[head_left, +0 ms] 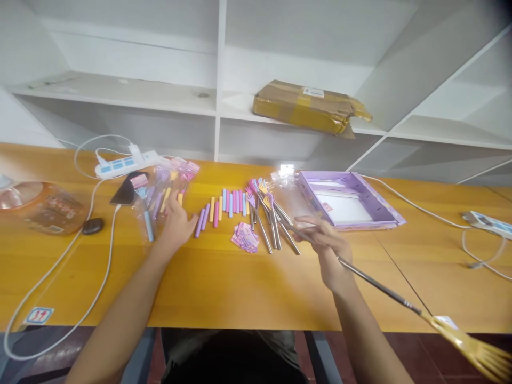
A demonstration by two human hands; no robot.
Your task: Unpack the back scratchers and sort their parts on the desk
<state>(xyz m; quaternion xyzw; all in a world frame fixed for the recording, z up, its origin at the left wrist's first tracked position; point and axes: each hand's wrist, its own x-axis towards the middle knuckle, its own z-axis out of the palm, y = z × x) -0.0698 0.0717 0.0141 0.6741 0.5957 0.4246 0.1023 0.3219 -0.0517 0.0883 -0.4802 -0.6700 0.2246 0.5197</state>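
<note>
My right hand [330, 250] grips the metal rod of a back scratcher [378, 285]. Its yellow claw-shaped head [476, 349] points toward the lower right. My left hand [178, 221] is over the left part of the table, thumb apart from the fingers, beside a yellow handle grip [180, 199] partly hidden behind it. Just left lie back scratchers in clear bags, one with a blue grip [148, 225]. Between my hands are a row of purple, yellow, pink and blue handle grips [230, 202], a pile of metal-rod scratchers [274, 226] and pink cards [245, 237].
A purple tray box [384, 226] stands right of clear plastic bags [290, 192]. A power strip [124, 165], a phone [126, 191], white cables and an orange plastic jar [56, 208] occupy the left. Behind, a taped carton [308, 106] rests on a shelf.
</note>
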